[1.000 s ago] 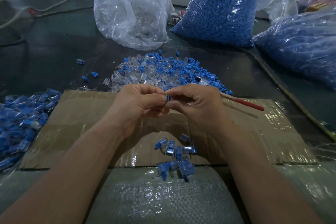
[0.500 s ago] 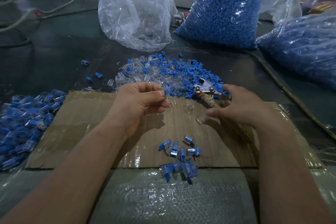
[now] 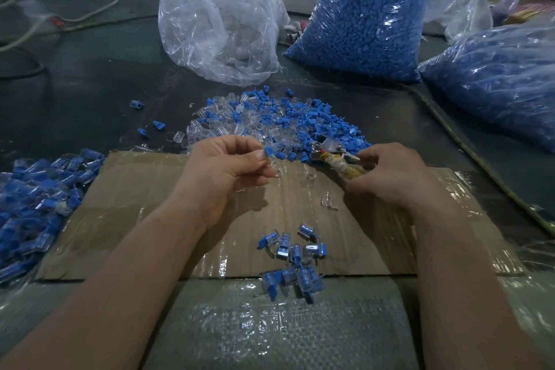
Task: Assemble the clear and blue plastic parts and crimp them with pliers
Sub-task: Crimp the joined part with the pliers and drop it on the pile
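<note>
left hand [image 3: 220,171] pinches blue part [image 3: 268,152] | right hand [image 3: 390,176] grips pliers [image 3: 333,153]

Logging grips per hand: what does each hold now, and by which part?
The left hand pinches a small blue and clear part by its lower end, blue tip exposed. The right hand grips the pliers by their wrapped handle.

You sit in a small-parts assembly workshop; bulk bags of blue parts [image 3: 363,21] fill the upper right; loose pieces [image 3: 270,120] heap mid-frame.
</note>
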{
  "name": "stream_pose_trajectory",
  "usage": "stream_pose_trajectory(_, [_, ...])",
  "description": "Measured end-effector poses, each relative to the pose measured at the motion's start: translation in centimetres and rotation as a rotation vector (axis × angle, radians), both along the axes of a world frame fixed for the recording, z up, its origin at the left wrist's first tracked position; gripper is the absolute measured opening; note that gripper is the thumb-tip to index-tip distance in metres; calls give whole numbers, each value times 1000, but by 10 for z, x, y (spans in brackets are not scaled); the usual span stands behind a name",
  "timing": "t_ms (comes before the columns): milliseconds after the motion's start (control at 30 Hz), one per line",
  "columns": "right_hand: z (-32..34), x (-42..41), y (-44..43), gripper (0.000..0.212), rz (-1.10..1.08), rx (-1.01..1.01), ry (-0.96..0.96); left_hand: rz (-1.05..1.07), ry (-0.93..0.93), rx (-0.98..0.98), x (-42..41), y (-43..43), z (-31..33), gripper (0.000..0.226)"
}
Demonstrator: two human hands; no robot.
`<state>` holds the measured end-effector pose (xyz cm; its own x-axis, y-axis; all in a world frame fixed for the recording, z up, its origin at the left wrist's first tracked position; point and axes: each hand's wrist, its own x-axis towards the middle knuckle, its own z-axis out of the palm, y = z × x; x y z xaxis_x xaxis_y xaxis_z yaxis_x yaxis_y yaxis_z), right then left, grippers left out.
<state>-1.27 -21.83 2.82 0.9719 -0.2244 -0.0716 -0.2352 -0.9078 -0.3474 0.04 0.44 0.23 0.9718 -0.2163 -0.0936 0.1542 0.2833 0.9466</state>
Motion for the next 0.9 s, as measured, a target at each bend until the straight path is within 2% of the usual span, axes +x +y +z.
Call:
stream_pose_trajectory(167, [0,0,12,30,121,-23,-165,49,-28,-19,2,-1,-2,11])
stream_pose_trajectory(333, [0,-5,27,36,165,96,-464,109,-82,-60,3,-1,-1,18])
stream_pose_trajectory(400, [-1,-6,32,33,200,116,-510,135,-115,-71,2,-1,-2,17])
stream_pose_trajectory(600, [-9,-6,43,35,335,91,-420,197,-207,-94,4,-2,-4,14])
stream_pose_trajectory(900, [-10,-9,50,33,415,86,-331,208,-278,-114,5,-3,-5,9])
